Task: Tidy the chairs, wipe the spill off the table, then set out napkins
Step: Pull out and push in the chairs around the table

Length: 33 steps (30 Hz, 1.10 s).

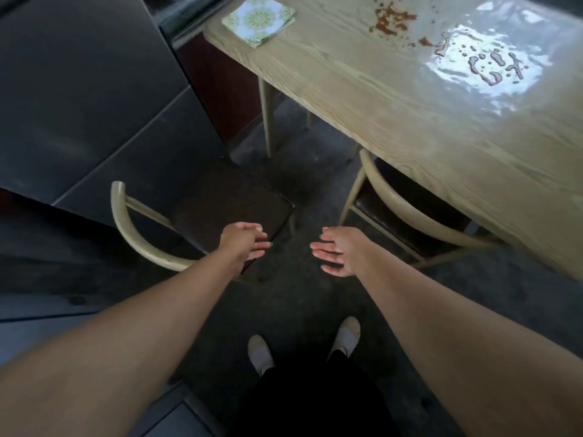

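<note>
A dark floor runs under a pale wood-grain table (pixel 362 99), with a dark cabinet (pixel 79 89) standing close on the left.

One chair (pixel 233 209) stands pulled out and angled away from the table, near the cabinet. That looks like the step in hand, and the main risk is there. Pushed by the seat corner alone, the chair would likely swing rather than slide straight, and its curved back could knock the cabinet or a leg could catch the table leg. A hard shove might also jolt the table and spread the spill (pixel 492 64).

The chair has a bent pale-wood back and a dark square seat. A second chair (pixel 388 197) of the same make is tucked under the table edge.

The left hand (pixel 244 244) hangs over the front corner of the seat with its fingers loose, gripping nothing. Whether it touches the seat I cannot tell. The right hand (pixel 337 253) is just beside it over the floor, palm up, relaxed and empty.

Further off, the spill lies as watery pools with reddish-brown blotches, not yet wiped. A stack of patterned napkins (pixel 258 20) sits at the table's far corner.
</note>
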{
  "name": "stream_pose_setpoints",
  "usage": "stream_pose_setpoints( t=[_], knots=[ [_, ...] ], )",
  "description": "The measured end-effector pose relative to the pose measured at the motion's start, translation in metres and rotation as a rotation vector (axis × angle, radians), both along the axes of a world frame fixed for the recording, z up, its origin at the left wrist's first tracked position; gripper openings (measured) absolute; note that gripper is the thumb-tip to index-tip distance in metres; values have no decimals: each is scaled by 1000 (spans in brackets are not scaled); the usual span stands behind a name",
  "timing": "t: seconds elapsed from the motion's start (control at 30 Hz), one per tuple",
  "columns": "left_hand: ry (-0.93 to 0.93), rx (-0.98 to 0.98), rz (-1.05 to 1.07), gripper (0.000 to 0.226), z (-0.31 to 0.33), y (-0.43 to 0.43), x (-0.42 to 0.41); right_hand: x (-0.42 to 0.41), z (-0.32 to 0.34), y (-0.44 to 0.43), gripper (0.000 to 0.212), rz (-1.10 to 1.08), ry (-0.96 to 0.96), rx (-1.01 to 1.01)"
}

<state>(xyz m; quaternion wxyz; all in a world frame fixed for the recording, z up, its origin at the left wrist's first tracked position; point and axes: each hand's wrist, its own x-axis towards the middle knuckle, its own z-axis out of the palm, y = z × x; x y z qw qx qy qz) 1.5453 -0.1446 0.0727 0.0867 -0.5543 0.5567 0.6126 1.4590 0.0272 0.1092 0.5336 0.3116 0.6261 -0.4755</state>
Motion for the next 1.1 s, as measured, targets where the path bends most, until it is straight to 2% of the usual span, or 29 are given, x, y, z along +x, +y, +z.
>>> stream_pose_setpoints(
  t=[0.37, 0.67, 0.83, 0.97, 1.1],
  knots=[
    [-54, -83, 194, 12, 10, -162, 120, 109, -8, -170, 26, 103, -47, -35],
    [-137, -125, 285, 16, 4, -237, 124, 138, -20, -265, 21, 144, -151, -19],
    [-183, -201, 209, 9, -4, -271, 115, 138, -40, -310, 31, -64, -328, 26],
    [-275, -186, 175, 19, -14, -298, 109, 140, -48, -337, 34, -232, -451, 39],
    [-327, -167, 124, 29, -25, -315, 105, 143, -55, -356, 34, -375, -469, 94]
  ],
)
